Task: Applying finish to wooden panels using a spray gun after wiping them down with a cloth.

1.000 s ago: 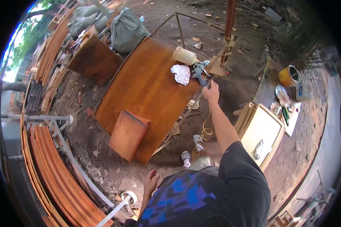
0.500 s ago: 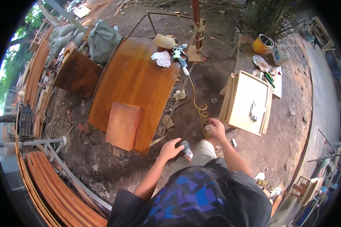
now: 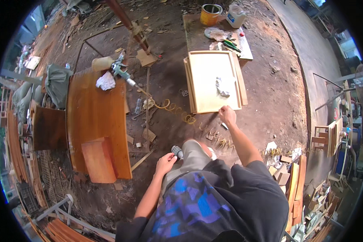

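My right hand reaches to the near edge of a pale wooden panel with a raised rim. Its fingers are curled at that edge; whether they hold anything is hidden. A crumpled whitish wad, paper or cloth, lies on the panel just beyond the hand. My left hand hangs empty over my left leg, its fingers loosely bent, beside my foot in a striped sock. A coiled yellow air hose runs over the dirt to a spray gun with a cup.
At the left stands a varnished brown board with a reddish wooden block on it. A white rag lies beside the spray gun. Beyond the panel are a yellow paint can, a plastic jug and green-handled pliers.
My view has swung to the right. My right hand has moved from beside the hose coils to the panel's near edge. My left hand's fingers have bent a little more.
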Demonstrator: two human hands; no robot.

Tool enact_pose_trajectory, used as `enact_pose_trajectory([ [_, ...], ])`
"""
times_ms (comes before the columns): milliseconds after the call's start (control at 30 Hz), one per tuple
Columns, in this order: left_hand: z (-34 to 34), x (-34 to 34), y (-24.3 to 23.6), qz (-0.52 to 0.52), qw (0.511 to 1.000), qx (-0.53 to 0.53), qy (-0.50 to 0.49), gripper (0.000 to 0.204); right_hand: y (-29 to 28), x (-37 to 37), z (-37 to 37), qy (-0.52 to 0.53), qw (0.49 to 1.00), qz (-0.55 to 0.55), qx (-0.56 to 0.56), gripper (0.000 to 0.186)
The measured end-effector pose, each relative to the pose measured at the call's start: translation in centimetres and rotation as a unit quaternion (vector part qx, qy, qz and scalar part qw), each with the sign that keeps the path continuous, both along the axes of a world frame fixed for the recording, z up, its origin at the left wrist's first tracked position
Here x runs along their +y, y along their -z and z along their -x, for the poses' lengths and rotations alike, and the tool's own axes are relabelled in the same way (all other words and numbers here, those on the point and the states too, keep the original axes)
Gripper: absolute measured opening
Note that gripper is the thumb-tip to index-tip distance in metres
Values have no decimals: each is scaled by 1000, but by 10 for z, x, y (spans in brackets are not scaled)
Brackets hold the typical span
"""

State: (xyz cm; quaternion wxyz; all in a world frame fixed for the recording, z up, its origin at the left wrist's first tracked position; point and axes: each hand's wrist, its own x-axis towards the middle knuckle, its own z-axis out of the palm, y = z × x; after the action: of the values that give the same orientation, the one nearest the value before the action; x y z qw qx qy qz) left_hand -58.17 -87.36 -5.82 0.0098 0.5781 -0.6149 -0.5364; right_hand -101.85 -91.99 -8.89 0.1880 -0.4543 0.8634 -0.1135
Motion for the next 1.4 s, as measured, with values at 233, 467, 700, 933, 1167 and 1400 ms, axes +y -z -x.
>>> enact_pose_trajectory([
  [233, 191, -98, 71, 24, 998, 61, 10, 50, 28, -63, 81, 139, 986, 66, 62, 57],
  [467, 328, -167, 115, 72, 990, -14, -121, 44, 49, -78, 170, -31, 982, 187, -26, 30],
  [700, 337, -166, 62, 122, 975, -131, -130, 38, -6, 10, 146, -121, 965, 233, -9, 27],
  [933, 363, -167, -9, 98, 973, 117, -171, 61, -54, 28, 36, -187, 926, 234, -229, 51],
  [1167, 263, -139, -109, 215, 935, 241, -148, 58, -164, -42, -20, -258, 896, 347, -98, 62],
  [1400, 154, -26, -278, 345, 933, 104, -10, 32, -304, -148, -1, -31, 839, 539, -60, 57],
])
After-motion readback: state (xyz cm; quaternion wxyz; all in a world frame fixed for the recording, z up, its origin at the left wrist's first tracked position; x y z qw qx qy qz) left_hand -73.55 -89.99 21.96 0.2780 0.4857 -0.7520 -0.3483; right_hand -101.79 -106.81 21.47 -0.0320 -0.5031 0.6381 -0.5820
